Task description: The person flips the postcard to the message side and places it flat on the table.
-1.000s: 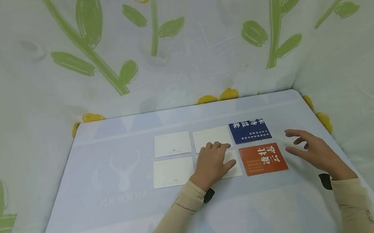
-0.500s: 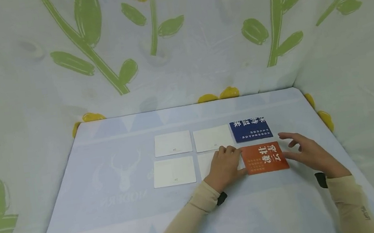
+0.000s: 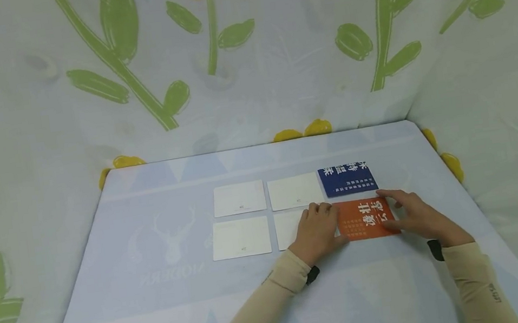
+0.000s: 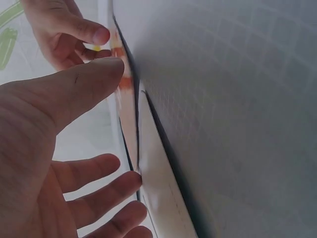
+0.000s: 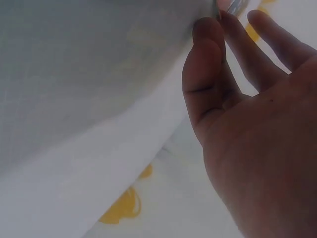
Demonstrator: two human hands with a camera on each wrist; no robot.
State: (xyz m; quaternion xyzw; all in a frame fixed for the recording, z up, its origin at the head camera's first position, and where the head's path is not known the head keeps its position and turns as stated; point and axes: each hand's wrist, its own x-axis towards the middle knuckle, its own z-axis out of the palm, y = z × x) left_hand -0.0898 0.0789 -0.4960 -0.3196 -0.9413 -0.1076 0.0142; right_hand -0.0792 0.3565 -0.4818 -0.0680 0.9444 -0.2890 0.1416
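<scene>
An orange card [image 3: 355, 221] with white characters lies flat on the table, between my two hands. My left hand [image 3: 316, 233] rests at its left side, thumb and fingertips touching that edge, and partly covers a white card [image 3: 288, 231]. In the left wrist view, the left fingers [image 4: 94, 171] are spread and relaxed, and the thumb reaches the orange card [image 4: 126, 82]. My right hand [image 3: 418, 216] touches the orange card's right edge, with thumb and forefinger apart. A dark blue card [image 3: 347, 180] lies just behind. In the right wrist view, my right hand [image 5: 262, 129] hides most of its contact.
Left of the coloured cards, several white cards lie in two rows, among them a back left card [image 3: 239, 199], a back middle card [image 3: 294, 191] and a front left card [image 3: 241, 238]. The pale table [image 3: 161, 316] meets a flower-patterned cloth [image 3: 279, 88] behind.
My left hand has moved right from over the front middle white card to the orange card's left edge. My right hand has come left to its right edge. The orange card hardly shifts.
</scene>
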